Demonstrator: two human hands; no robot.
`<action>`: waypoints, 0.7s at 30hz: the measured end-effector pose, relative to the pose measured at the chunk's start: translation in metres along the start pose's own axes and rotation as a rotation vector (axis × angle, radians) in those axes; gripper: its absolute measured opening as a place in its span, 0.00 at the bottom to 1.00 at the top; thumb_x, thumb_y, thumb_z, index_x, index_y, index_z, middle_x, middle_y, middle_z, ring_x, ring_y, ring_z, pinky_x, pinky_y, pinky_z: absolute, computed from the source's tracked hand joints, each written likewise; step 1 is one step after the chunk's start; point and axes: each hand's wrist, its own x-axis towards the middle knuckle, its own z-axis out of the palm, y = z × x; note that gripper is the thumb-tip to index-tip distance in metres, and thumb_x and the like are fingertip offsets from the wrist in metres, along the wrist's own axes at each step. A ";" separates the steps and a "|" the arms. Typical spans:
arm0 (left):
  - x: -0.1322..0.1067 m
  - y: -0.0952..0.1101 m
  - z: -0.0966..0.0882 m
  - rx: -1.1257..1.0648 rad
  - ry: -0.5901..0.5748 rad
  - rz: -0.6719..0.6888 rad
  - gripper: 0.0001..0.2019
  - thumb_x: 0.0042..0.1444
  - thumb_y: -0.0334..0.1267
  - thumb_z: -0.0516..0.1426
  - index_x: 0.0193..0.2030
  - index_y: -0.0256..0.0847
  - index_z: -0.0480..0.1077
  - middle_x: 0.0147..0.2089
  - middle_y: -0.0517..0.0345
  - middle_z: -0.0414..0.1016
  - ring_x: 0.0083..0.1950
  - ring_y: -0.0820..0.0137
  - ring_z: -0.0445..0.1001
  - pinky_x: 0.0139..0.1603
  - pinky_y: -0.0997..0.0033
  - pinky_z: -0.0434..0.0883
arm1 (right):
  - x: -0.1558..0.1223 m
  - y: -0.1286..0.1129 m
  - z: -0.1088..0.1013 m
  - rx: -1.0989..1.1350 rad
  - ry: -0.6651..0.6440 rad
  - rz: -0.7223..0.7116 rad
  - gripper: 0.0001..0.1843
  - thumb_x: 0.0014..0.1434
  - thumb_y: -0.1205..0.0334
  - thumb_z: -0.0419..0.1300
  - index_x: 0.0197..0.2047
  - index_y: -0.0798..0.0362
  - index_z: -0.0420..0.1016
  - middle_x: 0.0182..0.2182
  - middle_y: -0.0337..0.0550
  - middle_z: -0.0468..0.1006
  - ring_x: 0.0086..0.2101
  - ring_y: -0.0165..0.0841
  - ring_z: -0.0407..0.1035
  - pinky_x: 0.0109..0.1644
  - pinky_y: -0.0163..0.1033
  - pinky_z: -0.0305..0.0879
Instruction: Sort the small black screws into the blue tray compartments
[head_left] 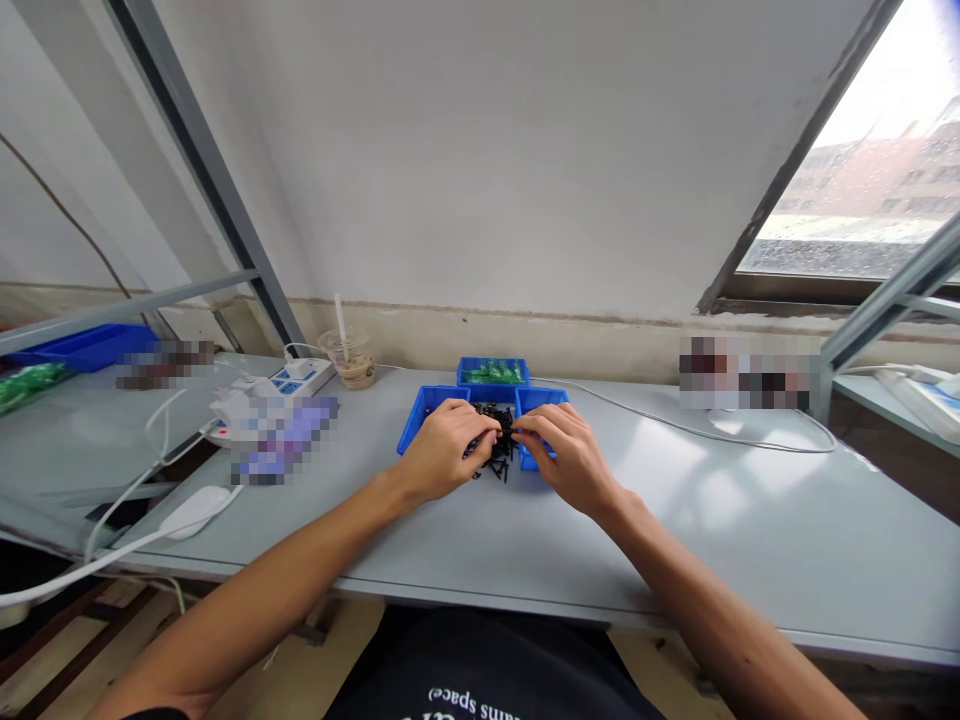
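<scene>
My left hand [448, 447] and my right hand [568, 458] meet over the middle of the table, fingertips pinched toward each other. Between them runs a small thin black part [507, 431], which both hands grip at its ends; its exact kind is too small to make out. Just below lies a loose pile of small black rod-like pieces [501, 466]. A blue bin [414, 420] stands behind my left hand and another blue bin [541, 398] behind my right; the hands hide most of their insides. Behind these sits a blue bin [462, 366] with green pieces [493, 373].
A plastic cup with a straw [357, 368] stands at the back left, near a power strip [304, 378] with plugs and white cables. A blurred purple object [285, 440] lies there too. A grey cable [675, 424] crosses the right side. Metal frame posts rise at both sides.
</scene>
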 end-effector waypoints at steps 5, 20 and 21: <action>0.000 -0.001 0.001 0.012 0.017 0.001 0.08 0.69 0.34 0.53 0.44 0.40 0.74 0.39 0.58 0.82 0.40 0.68 0.76 0.55 0.59 0.68 | 0.000 0.001 0.001 0.008 -0.009 0.002 0.08 0.73 0.64 0.54 0.43 0.49 0.74 0.37 0.42 0.81 0.36 0.33 0.71 0.44 0.42 0.61; 0.000 0.000 0.000 0.003 0.029 -0.010 0.09 0.68 0.36 0.53 0.42 0.41 0.75 0.36 0.58 0.82 0.38 0.68 0.76 0.54 0.59 0.68 | 0.000 -0.001 0.000 0.006 -0.064 0.018 0.07 0.73 0.58 0.56 0.48 0.50 0.71 0.35 0.42 0.80 0.35 0.34 0.71 0.44 0.42 0.61; 0.000 0.000 0.000 0.002 0.030 -0.010 0.09 0.69 0.37 0.53 0.42 0.41 0.75 0.36 0.58 0.81 0.37 0.68 0.76 0.54 0.59 0.68 | -0.001 0.000 0.000 0.009 -0.064 0.014 0.06 0.73 0.59 0.56 0.48 0.50 0.71 0.36 0.43 0.80 0.35 0.35 0.71 0.45 0.42 0.61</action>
